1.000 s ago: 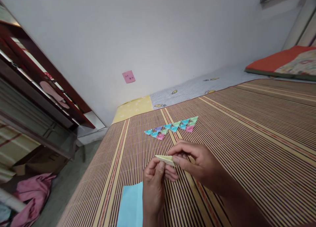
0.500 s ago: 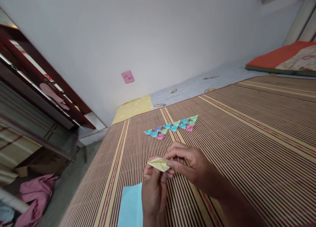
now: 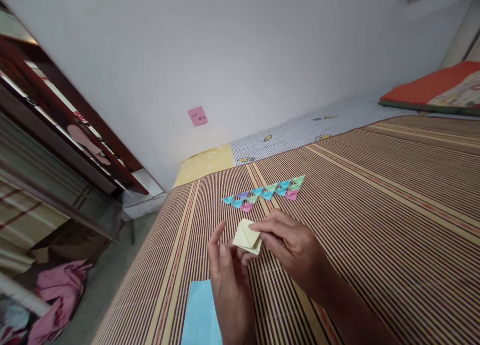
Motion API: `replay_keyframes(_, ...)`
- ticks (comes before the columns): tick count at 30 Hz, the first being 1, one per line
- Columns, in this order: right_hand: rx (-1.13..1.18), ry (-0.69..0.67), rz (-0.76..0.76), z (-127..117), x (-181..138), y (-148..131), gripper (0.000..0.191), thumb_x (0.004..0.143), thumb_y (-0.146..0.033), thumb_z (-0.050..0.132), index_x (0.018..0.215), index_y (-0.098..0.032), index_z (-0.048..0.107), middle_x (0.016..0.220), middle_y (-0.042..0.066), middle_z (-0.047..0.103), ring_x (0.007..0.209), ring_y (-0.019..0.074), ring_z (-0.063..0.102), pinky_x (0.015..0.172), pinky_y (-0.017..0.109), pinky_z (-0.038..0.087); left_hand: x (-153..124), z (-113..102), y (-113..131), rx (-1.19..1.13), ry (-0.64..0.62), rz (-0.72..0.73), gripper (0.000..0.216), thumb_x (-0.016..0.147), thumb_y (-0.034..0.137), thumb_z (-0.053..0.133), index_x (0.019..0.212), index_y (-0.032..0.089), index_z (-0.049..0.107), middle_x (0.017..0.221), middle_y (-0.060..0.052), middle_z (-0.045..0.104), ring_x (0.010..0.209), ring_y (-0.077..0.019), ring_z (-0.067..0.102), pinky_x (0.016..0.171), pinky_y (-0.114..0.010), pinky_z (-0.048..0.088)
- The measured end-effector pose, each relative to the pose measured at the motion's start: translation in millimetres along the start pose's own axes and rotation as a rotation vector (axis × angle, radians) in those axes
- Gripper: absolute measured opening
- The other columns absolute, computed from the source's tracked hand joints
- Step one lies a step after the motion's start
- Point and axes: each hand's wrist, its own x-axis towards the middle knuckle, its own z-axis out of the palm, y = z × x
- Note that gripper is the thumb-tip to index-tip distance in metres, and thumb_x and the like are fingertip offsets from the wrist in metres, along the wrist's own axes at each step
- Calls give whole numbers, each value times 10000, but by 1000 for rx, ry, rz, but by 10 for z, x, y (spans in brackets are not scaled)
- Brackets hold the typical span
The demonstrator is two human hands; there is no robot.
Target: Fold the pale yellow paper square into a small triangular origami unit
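My left hand (image 3: 229, 280) and my right hand (image 3: 290, 247) hold a small folded pale yellow paper piece (image 3: 246, 236) between them, above a striped bamboo mat (image 3: 375, 205). The right thumb and forefinger pinch its right edge. The left fingers support it from below, with the left forefinger raised free. Beyond the hands, several small folded paper triangles (image 3: 264, 192) in blue, green, pink and purple lie in rows on the mat. A light blue paper sheet (image 3: 200, 315) lies flat under my left wrist.
A white wall with a pink sticky note (image 3: 197, 116) rises behind the mat. A dark wooden shelf unit (image 3: 60, 135) stands at left, with pink cloth (image 3: 56, 290) on the floor. An orange cushion (image 3: 431, 87) lies at far right. Yellow and checked bedding (image 3: 262, 145) runs along the wall.
The yellow piece has been turned up from lying flat, edge-on, so that its folded face shows. My left forefinger has lifted off it. The camera view shifted slightly.
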Motion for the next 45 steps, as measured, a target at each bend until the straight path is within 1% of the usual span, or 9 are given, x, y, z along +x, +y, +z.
replay_keyframes(5,-10,81,-10,25,10,-31,186,930,-112,541,941,-213,697,881,46,640,799,178,615,674,306,494,-41,-1,-74,130,-8,93,362,851,428,714,1155,242,650,1040,-51,718,911,-190,674,822,-282,533)
replay_keyframes(8,24,106,44,21,9,-50,144,901,-109,573,897,-215,670,855,30,633,730,162,581,625,293,464,-34,-13,-113,138,-33,124,341,839,401,731,1132,234,680,1080,-58,715,979,-199,673,870,-287,531)
replay_keyframes(13,100,57,105,-36,12,-23,188,856,-56,559,879,-213,661,842,7,610,714,141,553,639,274,449,-19,-51,-66,284,-105,185,288,776,299,800,1046,236,725,764,7,677,667,-117,630,642,-193,535)
replay_keyframes(17,145,-22,153,-92,25,4,219,816,-35,578,893,-218,670,867,-3,612,721,130,553,650,261,450,0,-106,-42,301,-194,200,361,734,242,828,1077,241,718,1034,-56,742,921,-191,715,808,-255,584)
replay_keyframes(20,173,-58,182,-112,31,1,205,809,-45,600,890,-216,679,894,2,619,746,134,566,661,263,460,3,-123,-49,286,-232,214,348,757,235,810,1090,242,707,1077,-63,742,998,-208,718,870,-279,581)
replay_keyframes(27,208,-100,200,-129,34,-41,121,831,-98,653,846,-211,696,858,8,636,770,152,577,664,286,459,-5,-89,-42,347,-102,356,96,873,314,702,916,229,713,850,-8,706,784,-125,678,716,-178,540)
replay_keyframes(30,221,-120,220,-137,34,-59,63,834,-146,693,802,-199,692,823,9,630,749,155,567,654,295,451,-8,-85,-26,373,-95,403,131,889,315,680,806,216,701,787,0,673,754,-120,639,698,-174,517)
replay_keyframes(37,192,-134,237,-123,50,-86,121,871,-225,690,758,-191,667,748,-2,620,725,158,564,688,313,445,-28,-80,-72,399,-44,329,170,887,371,678,834,211,655,718,24,618,632,-102,572,590,-172,478)
replay_keyframes(45,190,-119,227,-98,42,-89,176,862,-164,656,701,-197,592,746,-16,572,727,152,543,677,307,432,-30,-86,-154,386,1,274,182,874,377,700,885,208,635,754,10,660,665,-131,641,611,-212,519)
